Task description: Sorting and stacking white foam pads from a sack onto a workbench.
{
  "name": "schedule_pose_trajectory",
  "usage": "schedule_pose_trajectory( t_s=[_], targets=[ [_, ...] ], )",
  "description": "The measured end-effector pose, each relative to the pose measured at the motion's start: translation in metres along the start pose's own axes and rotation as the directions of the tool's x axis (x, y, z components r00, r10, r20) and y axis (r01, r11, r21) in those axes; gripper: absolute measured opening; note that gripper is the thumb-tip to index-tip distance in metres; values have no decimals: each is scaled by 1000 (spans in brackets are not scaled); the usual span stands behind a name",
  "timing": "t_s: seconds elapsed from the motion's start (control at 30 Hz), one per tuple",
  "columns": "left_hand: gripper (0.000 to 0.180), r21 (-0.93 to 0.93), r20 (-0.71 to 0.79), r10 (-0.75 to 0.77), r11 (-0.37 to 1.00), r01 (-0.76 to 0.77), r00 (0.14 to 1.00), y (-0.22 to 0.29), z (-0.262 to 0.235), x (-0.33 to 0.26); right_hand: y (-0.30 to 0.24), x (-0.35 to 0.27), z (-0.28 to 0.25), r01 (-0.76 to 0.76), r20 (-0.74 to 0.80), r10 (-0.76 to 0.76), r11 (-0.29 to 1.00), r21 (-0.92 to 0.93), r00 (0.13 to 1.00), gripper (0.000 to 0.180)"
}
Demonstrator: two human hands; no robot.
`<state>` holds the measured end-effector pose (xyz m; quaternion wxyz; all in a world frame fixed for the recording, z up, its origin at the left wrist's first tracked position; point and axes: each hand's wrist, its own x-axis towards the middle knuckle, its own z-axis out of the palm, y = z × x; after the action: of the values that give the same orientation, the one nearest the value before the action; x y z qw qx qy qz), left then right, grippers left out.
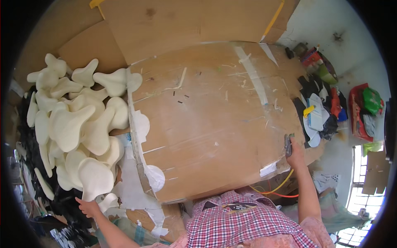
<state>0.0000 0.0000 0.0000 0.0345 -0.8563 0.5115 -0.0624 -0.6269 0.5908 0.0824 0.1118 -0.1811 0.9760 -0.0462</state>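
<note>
At the lower left, my left hand [87, 208] is closed at the narrow end of a cream foam saddle pad [96, 177], which has a broad rounded back. This pad lies at the near side of a heap of similar cream pads [68, 126]. Over on the right, my right hand [296, 153] grips a dark grey hand tool [288, 145] at the right edge of the cardboard-covered table [206, 124]. Its details are too small to make out.
Cardboard panels [165, 20] stand behind the table. Small scraps and tape strips [253, 76] lie on its top. At the right are a notepad [315, 115], dark cut pieces and bags. Yellow and orange hoses [281, 187] hang below the near right edge. A window [366, 194] is at the far right.
</note>
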Motion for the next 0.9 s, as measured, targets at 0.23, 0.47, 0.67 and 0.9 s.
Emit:
schedule_pose_trajectory(
  t_s=[0.23, 0.47, 0.67, 0.9],
  targets=[
    [83, -364, -443, 136, 876, -316, 886, -1, -9, -41, 30, 60, 21, 117, -282, -129, 991, -58, 951, 71],
    [43, -632, -71, 198, 750, -197, 978, -53, 14, -212, 59, 84, 54, 280, -161, -279, 960, -18, 947, 61],
    [15, -740, 2, 4, 673, -1, 1000, -161, 52, -347, 34, 81, 69, 591, -301, -561, 807, 9, 771, 50],
    [24, -906, 229, -329, 271, 324, 916, -226, 65, -381, -107, 20, 88, 835, -63, -859, 474, 280, 508, 37]
  ],
)
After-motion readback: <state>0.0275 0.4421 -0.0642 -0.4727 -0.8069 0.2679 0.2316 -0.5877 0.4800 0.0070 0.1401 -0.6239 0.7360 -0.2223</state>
